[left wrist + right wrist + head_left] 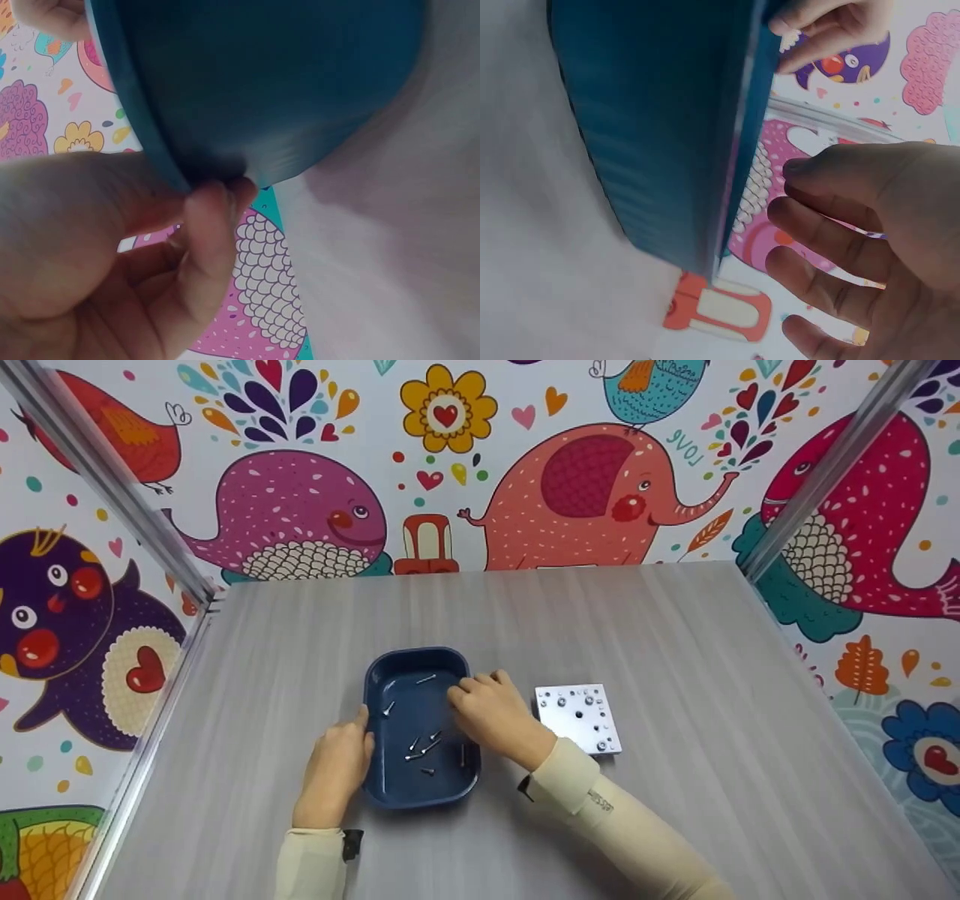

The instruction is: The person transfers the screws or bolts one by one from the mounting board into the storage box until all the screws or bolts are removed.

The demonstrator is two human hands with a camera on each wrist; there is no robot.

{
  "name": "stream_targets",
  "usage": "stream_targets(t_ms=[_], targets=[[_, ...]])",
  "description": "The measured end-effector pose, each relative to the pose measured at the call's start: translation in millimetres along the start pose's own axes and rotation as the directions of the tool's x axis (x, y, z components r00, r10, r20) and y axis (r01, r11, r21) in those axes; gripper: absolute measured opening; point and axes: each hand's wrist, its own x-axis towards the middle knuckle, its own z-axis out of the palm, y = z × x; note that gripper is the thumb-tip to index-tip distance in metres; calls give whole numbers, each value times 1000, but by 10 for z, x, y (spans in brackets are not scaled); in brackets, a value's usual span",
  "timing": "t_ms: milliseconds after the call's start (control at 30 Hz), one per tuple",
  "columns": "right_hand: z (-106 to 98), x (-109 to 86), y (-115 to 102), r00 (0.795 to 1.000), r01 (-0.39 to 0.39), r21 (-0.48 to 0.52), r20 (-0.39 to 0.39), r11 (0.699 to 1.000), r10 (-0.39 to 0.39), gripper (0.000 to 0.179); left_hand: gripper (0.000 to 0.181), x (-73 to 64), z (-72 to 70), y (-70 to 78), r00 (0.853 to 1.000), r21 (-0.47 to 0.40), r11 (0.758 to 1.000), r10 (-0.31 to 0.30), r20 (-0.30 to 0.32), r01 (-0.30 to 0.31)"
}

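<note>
A dark blue tray (pixel 420 799) stands on the table with several small metal screws (pixel 431 746) scattered over its floor. My left hand (pixel 336 761) grips the tray's left side, pinching its rim between thumb and fingers in the left wrist view. Over the right rim hovers my right hand (pixel 499 720). In the right wrist view its fingers (pixel 821 232) are loosely bent beside the tray's wall, apart from it, and nothing shows between them. Just right of that hand lies a silver square plate (pixel 570 735) with holes; a few screw heads (pixel 589 700) sit in it.
The wood-grain table (pixel 480 615) is bordered by metal frame posts (pixel 180 562) at left and right. Cartoon-printed panels (pixel 465 472) rise behind it and along its sides.
</note>
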Motion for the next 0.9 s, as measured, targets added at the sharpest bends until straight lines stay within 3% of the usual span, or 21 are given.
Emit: stream_targets(t_ms=[300, 567, 900], targets=[[-281, -251, 271, 998, -51, 50, -32, 997, 52, 12, 43, -11, 3, -4, 1000, -3, 1000, -1, -15, 1], [-562, -490, 477, 995, -87, 64, -36, 994, 89, 15, 44, -11, -4, -4, 999, -6, 999, -33, 19, 33], [-614, -617, 655, 988, -144, 70, -46, 987, 147, 11, 44, -4, -8, 19, 999, -10, 999, -39, 21, 39]])
